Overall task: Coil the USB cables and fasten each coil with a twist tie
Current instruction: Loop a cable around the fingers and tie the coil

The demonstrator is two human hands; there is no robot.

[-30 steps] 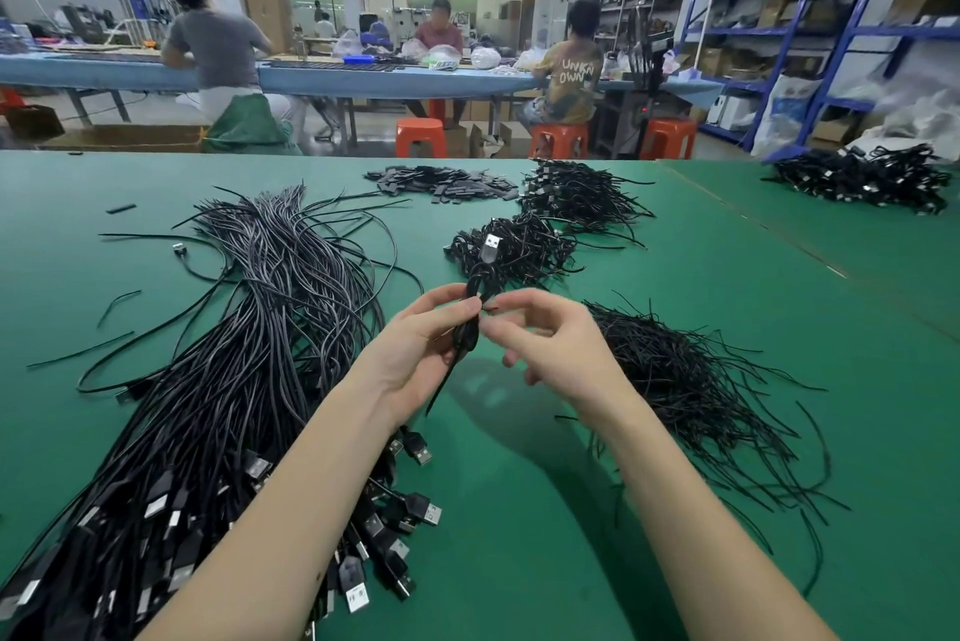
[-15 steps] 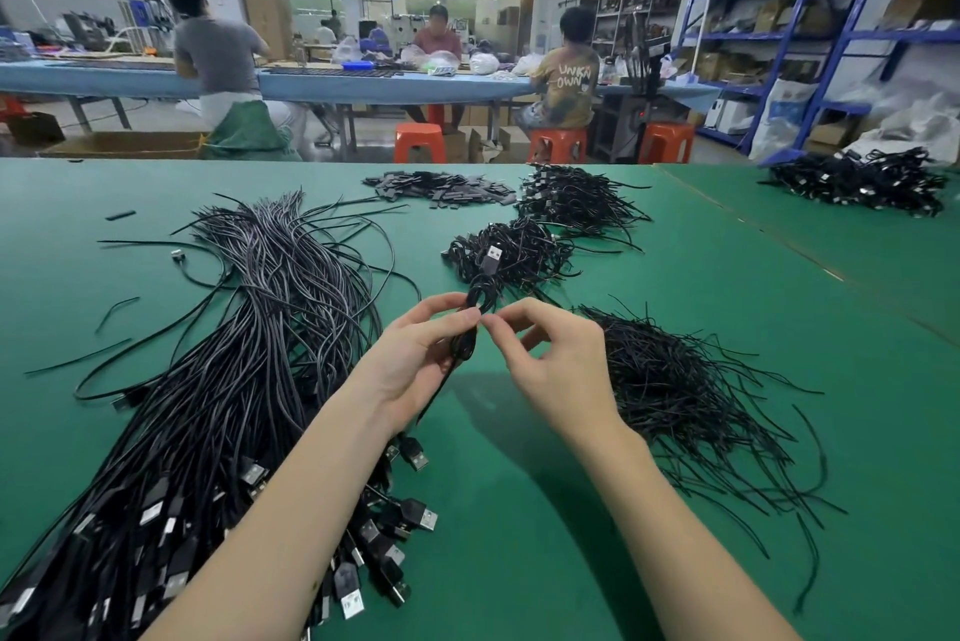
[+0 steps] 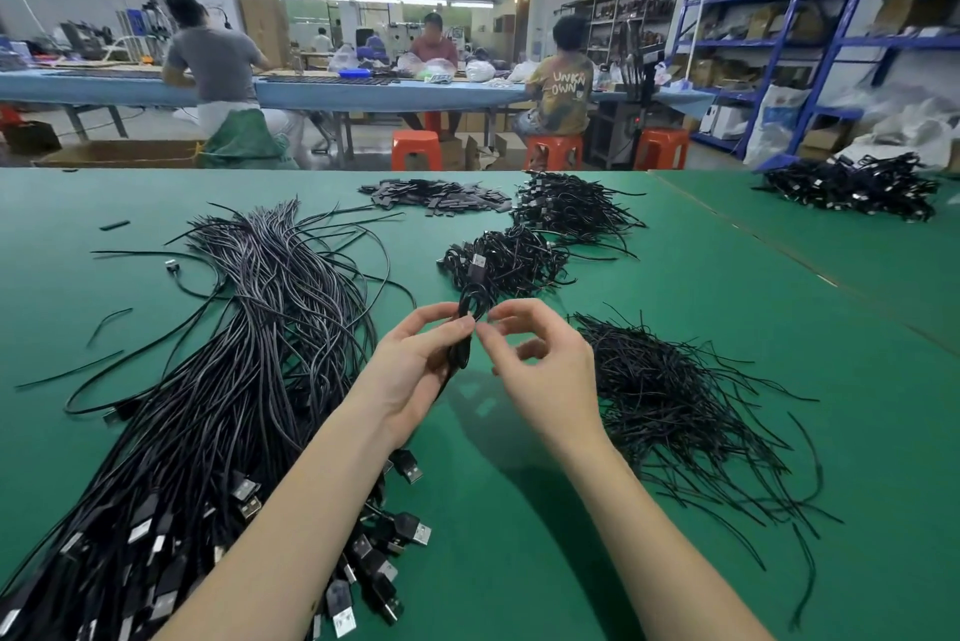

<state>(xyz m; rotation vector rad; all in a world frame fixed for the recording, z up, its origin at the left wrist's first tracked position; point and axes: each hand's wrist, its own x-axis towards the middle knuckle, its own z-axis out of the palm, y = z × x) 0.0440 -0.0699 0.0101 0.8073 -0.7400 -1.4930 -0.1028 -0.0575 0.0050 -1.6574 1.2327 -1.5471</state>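
Note:
My left hand [image 3: 415, 370] grips a small coiled black USB cable [image 3: 470, 308] upright above the green table, its plug end pointing away from me. My right hand [image 3: 540, 360] pinches at the coil's middle with thumb and forefinger, where a thin twist tie would sit; the tie itself is too small to make out. A large bundle of uncoiled black USB cables [image 3: 218, 380] lies to the left, plugs toward me. A heap of black twist ties [image 3: 670, 391] lies on the right. Finished coils [image 3: 509, 261] are piled just beyond my hands.
A second pile of coils [image 3: 571, 206] and a heap of small black parts [image 3: 436, 196] lie farther back. Another cable pile [image 3: 852, 191] sits on the adjoining table at right. Stray ties [image 3: 109, 323] lie at far left. People work at a blue bench behind.
My hands have stayed together on the coil, shifting only slightly. My right fingers have reworked their pinch at the coil's middle.

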